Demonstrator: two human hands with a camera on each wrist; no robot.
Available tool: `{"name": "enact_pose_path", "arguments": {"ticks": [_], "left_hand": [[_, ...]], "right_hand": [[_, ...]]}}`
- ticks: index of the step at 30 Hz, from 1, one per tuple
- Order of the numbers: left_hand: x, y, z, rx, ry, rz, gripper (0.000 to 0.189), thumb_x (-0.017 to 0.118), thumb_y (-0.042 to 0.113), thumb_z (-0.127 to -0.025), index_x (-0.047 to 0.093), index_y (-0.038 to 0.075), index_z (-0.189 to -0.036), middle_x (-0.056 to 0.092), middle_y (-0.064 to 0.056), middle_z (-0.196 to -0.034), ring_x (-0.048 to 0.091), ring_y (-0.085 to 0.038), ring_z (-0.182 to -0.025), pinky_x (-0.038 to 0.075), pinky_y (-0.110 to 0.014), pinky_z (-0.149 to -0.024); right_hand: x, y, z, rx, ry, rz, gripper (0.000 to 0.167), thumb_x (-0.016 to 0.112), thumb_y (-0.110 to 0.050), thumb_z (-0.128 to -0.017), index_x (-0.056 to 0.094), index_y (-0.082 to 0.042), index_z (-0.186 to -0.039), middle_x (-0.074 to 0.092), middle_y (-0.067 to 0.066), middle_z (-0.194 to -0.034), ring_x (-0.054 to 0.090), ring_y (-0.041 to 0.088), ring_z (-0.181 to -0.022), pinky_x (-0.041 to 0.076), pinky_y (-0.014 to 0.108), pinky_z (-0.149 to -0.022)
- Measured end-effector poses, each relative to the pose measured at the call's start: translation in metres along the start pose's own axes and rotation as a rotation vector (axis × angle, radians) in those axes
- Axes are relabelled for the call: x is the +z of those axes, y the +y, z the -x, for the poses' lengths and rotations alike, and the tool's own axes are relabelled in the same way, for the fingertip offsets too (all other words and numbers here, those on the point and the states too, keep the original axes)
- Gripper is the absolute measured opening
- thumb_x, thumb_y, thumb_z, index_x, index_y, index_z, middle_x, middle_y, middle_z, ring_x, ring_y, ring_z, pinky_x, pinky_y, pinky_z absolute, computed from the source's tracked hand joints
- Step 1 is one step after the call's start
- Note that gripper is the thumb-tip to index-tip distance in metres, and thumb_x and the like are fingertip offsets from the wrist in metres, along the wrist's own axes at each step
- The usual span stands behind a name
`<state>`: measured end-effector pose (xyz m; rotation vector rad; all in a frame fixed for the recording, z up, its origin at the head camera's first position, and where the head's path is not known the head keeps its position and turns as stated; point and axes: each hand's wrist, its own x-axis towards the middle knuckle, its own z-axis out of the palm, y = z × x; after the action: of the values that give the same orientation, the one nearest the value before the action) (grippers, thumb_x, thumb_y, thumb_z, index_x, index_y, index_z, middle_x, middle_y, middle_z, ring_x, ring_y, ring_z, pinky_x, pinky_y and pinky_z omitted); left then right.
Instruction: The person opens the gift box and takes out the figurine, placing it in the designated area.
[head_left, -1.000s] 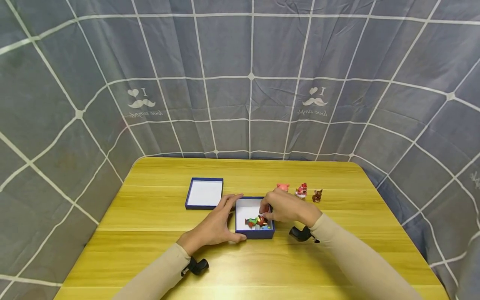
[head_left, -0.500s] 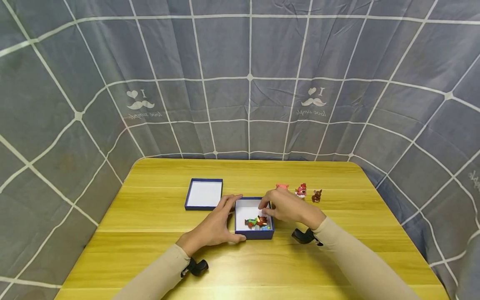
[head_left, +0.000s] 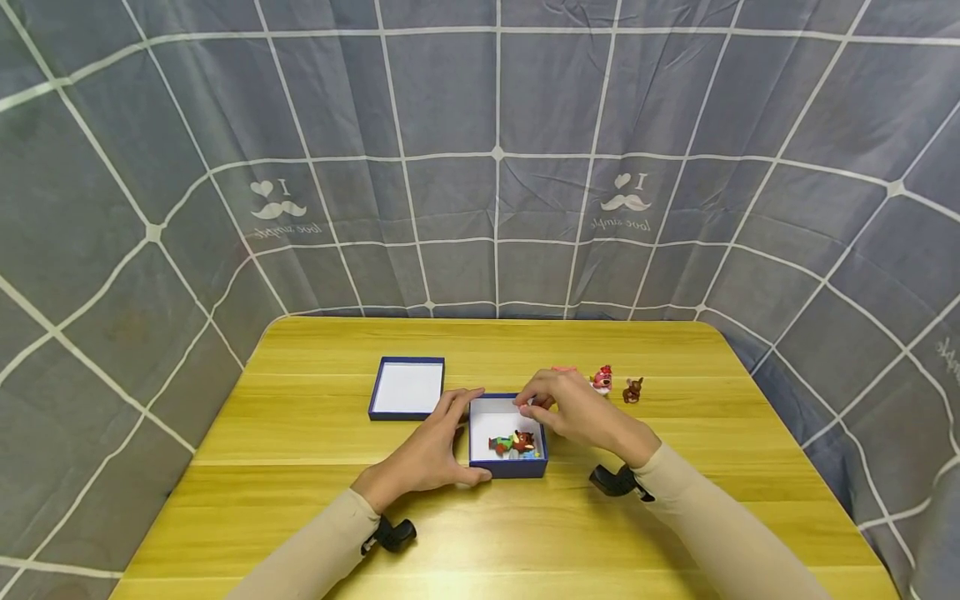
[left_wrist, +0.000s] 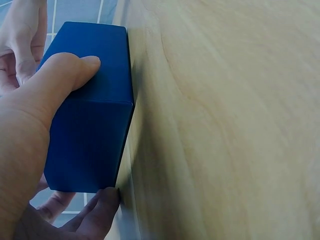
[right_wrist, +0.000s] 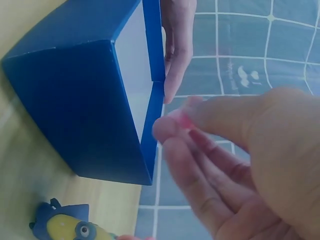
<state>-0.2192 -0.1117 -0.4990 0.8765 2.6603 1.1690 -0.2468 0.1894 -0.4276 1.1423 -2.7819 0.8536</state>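
A blue box (head_left: 508,470) with a white inside stands on the table. My left hand (head_left: 427,454) grips its left side, thumb on the near wall and fingers at the far end. Lying in the box is a small figurine (head_left: 513,443) in green and red-brown, with a light blue bit beside it. Over the box's back right corner, my right hand (head_left: 577,412) pinches a small pink thing (right_wrist: 183,120). Fingers cover most of that thing, so its kind is unclear.
The box lid (head_left: 408,387) lies white side up at the back left. A pink-red figurine (head_left: 602,380) and a brown mouse-like figurine (head_left: 633,390) stand at the back right. A blue-and-yellow figurine (right_wrist: 65,227) is beside the box in the right wrist view.
My right hand has risen from inside the box toward its back right rim, and pink now shows between its fingertips. The left hand stays on the box.
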Motion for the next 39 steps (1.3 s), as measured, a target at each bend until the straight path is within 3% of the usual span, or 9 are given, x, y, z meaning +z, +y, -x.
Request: {"name": "enact_pose_path", "arguments": {"ticks": [2,5,15,23,31,39], "left_hand": [[0.001,-0.004,0.001,0.041,0.019,-0.005,0.125,0.103,0.049,-0.089,0.031,0.014,-0.183,0.043,-0.019,-0.173,0.069,-0.035,-0.142,0.062,-0.054,-0.121],[0.003,-0.004,0.002,0.052,0.027,-0.014,0.125,0.103,0.049,-0.088,0.03,0.013,-0.183,0.043,-0.019,-0.172,0.069,-0.034,-0.14,0.063,-0.053,-0.12],[0.004,0.002,0.002,-0.049,-0.017,0.011,0.128,0.106,0.043,-0.086,0.029,0.016,-0.185,0.039,-0.015,-0.178,0.065,-0.033,-0.149,0.058,-0.053,-0.128],[0.007,0.004,0.003,-0.041,-0.005,0.017,0.128,0.106,0.044,-0.086,0.03,0.015,-0.184,0.04,-0.016,-0.177,0.066,-0.035,-0.148,0.059,-0.055,-0.127],[0.009,0.003,0.005,-0.028,0.004,0.015,0.128,0.106,0.045,-0.086,0.03,0.015,-0.184,0.041,-0.017,-0.176,0.067,-0.037,-0.148,0.059,-0.057,-0.126],[0.011,0.005,0.006,-0.035,0.006,0.007,0.128,0.106,0.043,-0.086,0.03,0.016,-0.184,0.04,-0.015,-0.177,0.067,-0.036,-0.149,0.059,-0.055,-0.127]], "right_hand": [[0.001,0.0,0.002,-0.005,0.024,-0.012,0.014,0.081,-0.014,-0.111,0.089,-0.008,-0.121,0.087,0.005,-0.119,0.078,0.012,-0.098,0.07,0.041,-0.083],[0.001,-0.002,0.006,-0.01,0.059,-0.032,0.012,0.083,-0.014,-0.11,0.089,-0.012,-0.121,0.086,0.002,-0.119,0.081,0.012,-0.1,0.071,0.036,-0.086],[0.003,-0.006,0.018,-0.053,0.165,-0.083,0.013,0.087,-0.009,-0.106,0.087,-0.012,-0.118,0.085,0.002,-0.12,0.084,0.012,-0.1,0.073,0.039,-0.087],[0.004,-0.005,0.029,-0.034,0.205,-0.114,0.016,0.089,-0.006,-0.104,0.084,-0.01,-0.119,0.082,0.002,-0.118,0.083,0.013,-0.098,0.074,0.046,-0.085],[0.006,0.0,0.041,0.01,0.23,-0.061,0.027,0.089,-0.007,-0.103,0.084,-0.009,-0.129,0.078,0.006,-0.124,0.083,0.017,-0.099,0.073,0.043,-0.085],[0.008,0.008,0.052,-0.008,0.259,-0.059,0.027,0.091,0.0,-0.099,0.085,-0.006,-0.125,0.076,0.007,-0.124,0.08,0.016,-0.097,0.073,0.041,-0.084]]}}
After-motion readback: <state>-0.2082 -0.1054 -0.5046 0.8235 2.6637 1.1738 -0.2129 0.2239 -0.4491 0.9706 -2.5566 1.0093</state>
